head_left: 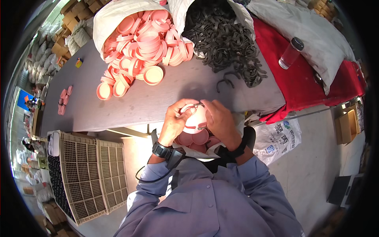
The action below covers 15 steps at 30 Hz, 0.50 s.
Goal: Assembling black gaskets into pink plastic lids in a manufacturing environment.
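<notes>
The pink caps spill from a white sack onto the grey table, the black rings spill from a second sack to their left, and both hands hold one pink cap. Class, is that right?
Not quite. The head view shows the black rings to the right of the pink caps, not the left. The rest holds: both spill from white sacks onto the grey table, and the left hand and right hand hold one pink cap.

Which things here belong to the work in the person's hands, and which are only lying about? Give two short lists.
In use: pink lid held by left hand and right hand; sack of pink lids; heap of black rings; bag of lids in the lap.

Lying about: bottle; red cloth; beige crates; cardboard box.
</notes>
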Each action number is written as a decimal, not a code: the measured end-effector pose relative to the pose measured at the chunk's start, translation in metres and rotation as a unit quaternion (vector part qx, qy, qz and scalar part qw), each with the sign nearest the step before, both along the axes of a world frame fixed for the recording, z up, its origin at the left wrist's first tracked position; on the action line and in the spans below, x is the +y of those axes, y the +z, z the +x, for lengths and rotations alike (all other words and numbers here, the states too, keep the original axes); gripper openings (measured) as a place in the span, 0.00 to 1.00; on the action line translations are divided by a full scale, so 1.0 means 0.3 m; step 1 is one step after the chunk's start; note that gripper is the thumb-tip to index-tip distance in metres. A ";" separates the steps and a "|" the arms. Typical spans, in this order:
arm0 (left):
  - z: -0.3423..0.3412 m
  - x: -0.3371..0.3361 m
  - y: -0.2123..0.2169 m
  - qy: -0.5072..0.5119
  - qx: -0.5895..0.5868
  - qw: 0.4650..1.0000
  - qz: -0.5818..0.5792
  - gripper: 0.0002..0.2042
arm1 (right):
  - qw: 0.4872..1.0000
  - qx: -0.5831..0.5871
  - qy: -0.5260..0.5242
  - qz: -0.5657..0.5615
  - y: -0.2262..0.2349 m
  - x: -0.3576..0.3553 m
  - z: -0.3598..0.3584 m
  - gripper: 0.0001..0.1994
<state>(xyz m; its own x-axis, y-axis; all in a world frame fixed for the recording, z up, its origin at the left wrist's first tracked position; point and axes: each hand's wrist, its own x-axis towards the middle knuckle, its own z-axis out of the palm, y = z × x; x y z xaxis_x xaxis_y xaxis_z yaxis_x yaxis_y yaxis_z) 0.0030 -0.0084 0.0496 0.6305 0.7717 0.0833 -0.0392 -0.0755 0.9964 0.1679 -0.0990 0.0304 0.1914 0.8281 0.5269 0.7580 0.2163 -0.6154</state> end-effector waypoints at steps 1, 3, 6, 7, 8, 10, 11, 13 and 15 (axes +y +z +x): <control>0.000 -0.009 0.007 0.006 0.009 1.000 0.003 0.09 | 1.000 -0.005 -0.010 -0.004 0.009 -0.020 -0.014 0.16; -0.002 -0.014 0.007 0.010 0.024 1.000 -0.004 0.08 | 1.000 -0.011 -0.020 -0.010 0.009 -0.048 -0.047 0.16; -0.015 -0.018 -0.032 0.012 0.032 0.999 -0.013 0.07 | 0.998 0.031 -0.035 -0.030 -0.008 -0.067 -0.098 0.16; -0.019 -0.022 -0.043 0.005 0.025 1.000 -0.014 0.07 | 0.998 0.027 -0.036 -0.035 -0.015 -0.071 -0.108 0.17; -0.024 -0.021 -0.048 0.006 0.026 0.999 -0.018 0.07 | 0.998 0.024 -0.037 -0.040 -0.026 -0.074 -0.113 0.17; -0.028 -0.005 -0.045 0.025 0.036 0.999 -0.030 0.07 | 0.998 0.069 0.001 0.012 -0.070 -0.026 -0.064 0.18; -0.026 -0.005 -0.041 0.025 0.039 0.999 -0.022 0.07 | 0.991 0.112 0.036 0.069 -0.082 -0.013 -0.050 0.19; -0.035 0.001 -0.044 0.050 0.036 0.998 -0.032 0.07 | 0.980 0.193 0.045 -0.027 -0.052 -0.058 -0.066 0.19; -0.040 0.004 -0.042 0.087 0.007 0.995 -0.051 0.07 | 0.954 0.269 0.055 -0.121 0.002 -0.085 -0.081 0.19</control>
